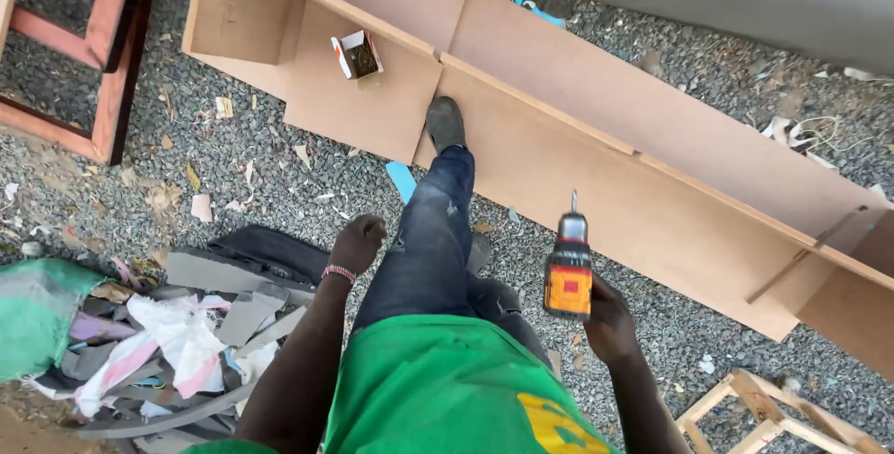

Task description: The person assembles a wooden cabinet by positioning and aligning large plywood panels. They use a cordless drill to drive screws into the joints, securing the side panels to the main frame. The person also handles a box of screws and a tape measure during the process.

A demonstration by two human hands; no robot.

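My right hand (610, 322) grips an orange and black cordless drill (569, 272), its bit pointing up toward a long brown board cabinet (596, 91) lying on the gravel. My left hand (357, 242) hangs by my left thigh with the fingers curled closed and nothing in it. A pink band sits on that wrist. My left foot in a dark shoe (444, 122) rests on the cabinet's board edge. A small open white box of screws (357, 54) lies inside the cabinet, ahead of my foot.
Grey gravel (233, 175) strewn with wood chips covers the ground. A pile of cloth, foam scraps and a green bag (140, 333) lies at the left. A red wooden frame (102, 54) stands top left; a pale wooden frame (764, 412) sits bottom right.
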